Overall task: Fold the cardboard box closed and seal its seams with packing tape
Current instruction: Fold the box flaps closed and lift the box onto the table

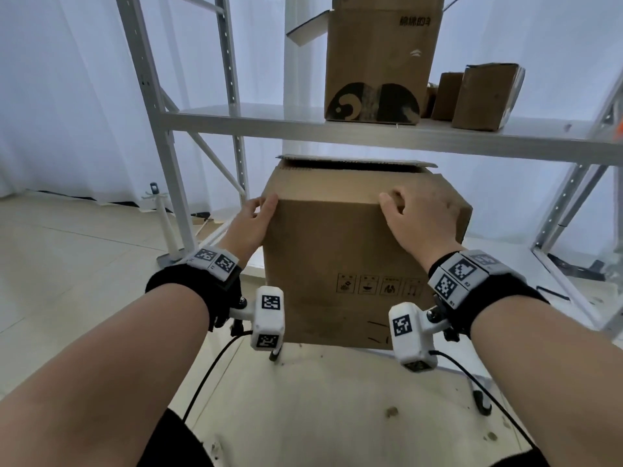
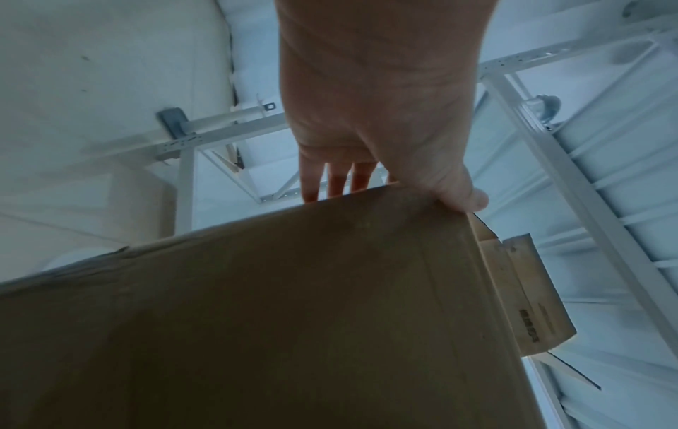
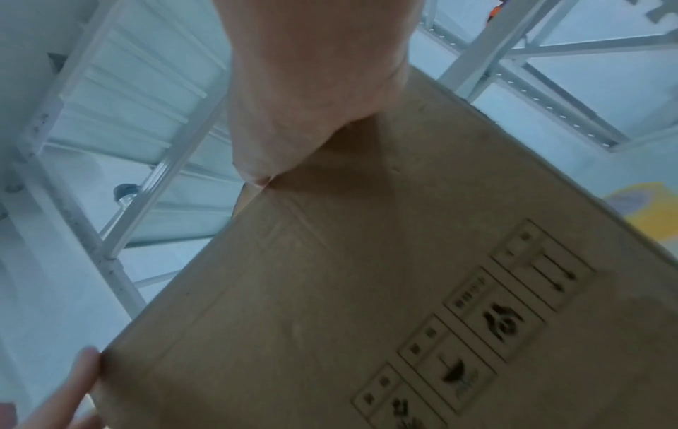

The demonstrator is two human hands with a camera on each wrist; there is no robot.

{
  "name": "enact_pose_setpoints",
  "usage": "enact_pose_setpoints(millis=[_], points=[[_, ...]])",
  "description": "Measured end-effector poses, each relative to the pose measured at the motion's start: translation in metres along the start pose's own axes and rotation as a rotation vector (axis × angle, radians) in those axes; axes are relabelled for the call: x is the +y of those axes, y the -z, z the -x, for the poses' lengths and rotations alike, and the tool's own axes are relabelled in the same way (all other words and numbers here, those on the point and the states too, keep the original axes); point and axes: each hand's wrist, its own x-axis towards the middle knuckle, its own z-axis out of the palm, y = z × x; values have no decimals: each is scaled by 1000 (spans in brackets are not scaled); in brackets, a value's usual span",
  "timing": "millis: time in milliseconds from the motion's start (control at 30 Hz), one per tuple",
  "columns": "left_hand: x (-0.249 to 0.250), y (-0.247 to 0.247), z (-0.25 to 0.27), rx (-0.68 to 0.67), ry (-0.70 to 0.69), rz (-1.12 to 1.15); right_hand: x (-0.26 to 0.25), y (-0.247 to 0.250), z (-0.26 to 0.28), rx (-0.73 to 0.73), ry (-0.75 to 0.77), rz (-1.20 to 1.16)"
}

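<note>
A tall brown cardboard box stands upright on a pale surface, with handling symbols printed low on its front. A far flap sticks out slightly above the top at the back. My left hand lies against the box's upper left side, fingers straight along the side and thumb at the front corner. My right hand grips the top front edge near the right, fingers curled over the top and thumb on the edge. No tape is in view.
A white metal rack rises just behind the box, its shelf a little above the box top. A large printed carton and smaller cartons stand on that shelf. A white stand is on the floor at the left.
</note>
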Motion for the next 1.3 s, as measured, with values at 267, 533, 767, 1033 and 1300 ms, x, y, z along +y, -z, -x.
enact_pose_setpoints(millis=[267,533,767,1033,1300], points=[[-83,-22,46,-123,343,66,23,-62,92,274,-544,-493],[-129,-35,30,-114,476,100,57,-123,113,-24,-949,-805],[-139,-44,25,-103,595,94,74,-120,101,-59,-1010,-802],[-148,-51,20,-28,555,165,85,-123,106,-102,-1004,-802],[-151,-56,14,65,532,182,88,-126,109,-67,-968,-865]])
